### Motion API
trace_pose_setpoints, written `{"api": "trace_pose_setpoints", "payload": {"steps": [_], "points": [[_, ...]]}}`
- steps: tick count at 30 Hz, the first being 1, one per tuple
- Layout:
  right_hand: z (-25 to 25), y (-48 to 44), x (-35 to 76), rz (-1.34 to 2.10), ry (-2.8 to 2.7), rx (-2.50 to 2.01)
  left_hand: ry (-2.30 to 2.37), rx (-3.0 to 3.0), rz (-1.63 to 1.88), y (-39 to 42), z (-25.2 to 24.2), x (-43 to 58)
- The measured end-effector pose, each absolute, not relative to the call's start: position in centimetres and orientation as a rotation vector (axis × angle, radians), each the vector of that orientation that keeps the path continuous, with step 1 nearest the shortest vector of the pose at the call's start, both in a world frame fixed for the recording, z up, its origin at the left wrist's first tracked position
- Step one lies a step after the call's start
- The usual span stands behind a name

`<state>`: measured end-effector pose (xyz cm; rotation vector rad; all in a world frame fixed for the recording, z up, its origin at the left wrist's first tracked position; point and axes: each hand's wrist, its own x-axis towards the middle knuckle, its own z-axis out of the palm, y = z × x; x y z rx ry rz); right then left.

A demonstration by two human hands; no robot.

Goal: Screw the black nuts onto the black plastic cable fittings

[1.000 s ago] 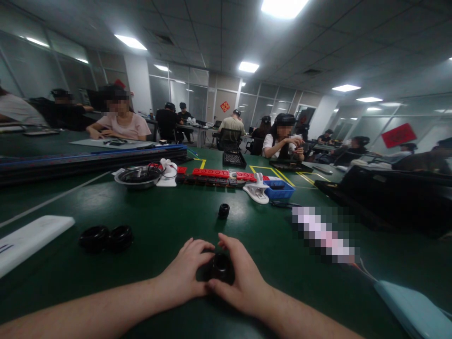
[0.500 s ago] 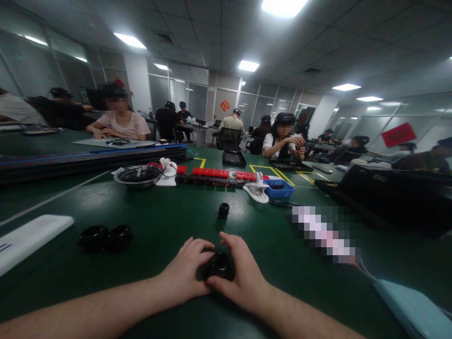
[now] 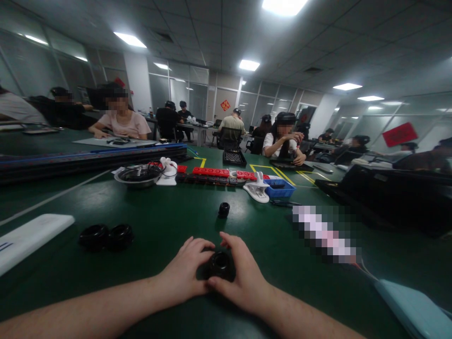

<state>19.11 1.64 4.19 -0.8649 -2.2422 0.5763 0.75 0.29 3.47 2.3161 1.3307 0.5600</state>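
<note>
Between my hands, a glossy black ring-shaped piece (image 3: 220,263) with a round hole rests on the green table. My left hand (image 3: 192,267) curves around its left side, fingers bent. From the right, my right hand (image 3: 242,270) cups it, the thumb against the near edge and the forefinger curled beyond the far edge. Straight ahead lies a smaller black ring-shaped piece (image 3: 223,210), touched by neither hand. Two larger black ring-shaped pieces sit side by side to the left, one on the outside (image 3: 93,237) and one nearer me (image 3: 120,236).
A white slab (image 3: 35,240) lies at the left, a light-blue flat object (image 3: 415,308) at the lower right. Red and black strips (image 3: 212,174), a metal bowl (image 3: 137,179), white clamps (image 3: 257,190) and a blue bin (image 3: 279,189) line the back. Other people (image 3: 282,141) sit beyond.
My hands and the black pieces keep their places. Across the table, a person at the right has lowered one hand towards the table.
</note>
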Motion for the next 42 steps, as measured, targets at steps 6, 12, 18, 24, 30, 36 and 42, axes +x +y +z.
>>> {"api": "trace_pose_setpoints", "payload": {"steps": [6, 12, 18, 24, 30, 36, 42], "points": [[3.86, 1.45, 19.2, 0.614, -2.216, -0.736, 1.341, 2.32, 0.57, 0.32, 3.5, 0.97], [4.04, 1.57, 19.27, 0.567, -2.259, -0.721, 1.341, 2.33, 0.548, 0.46, 3.27, 0.83], [3.55, 1.66, 19.1, 0.679, -2.171, -0.858, 1.336, 2.319, 0.543, 0.5, 3.22, 0.74], [3.75, 1.5, 19.27, 0.68, -2.229, -0.709, 1.341, 2.317, 0.535, 0.43, 3.3, 0.75], [3.95, 1.65, 19.17, 0.649, -2.226, -0.799, 1.333, 2.325, 0.541, 0.59, 2.91, 0.63], [3.66, 1.58, 19.23, 0.628, -2.139, -0.73, 1.339, 2.331, 0.55, 0.51, 3.15, 0.78], [4.01, 1.52, 19.52, 0.589, -2.225, -0.596, 1.321, 2.342, 0.564, 0.57, 3.01, 0.72]]}}
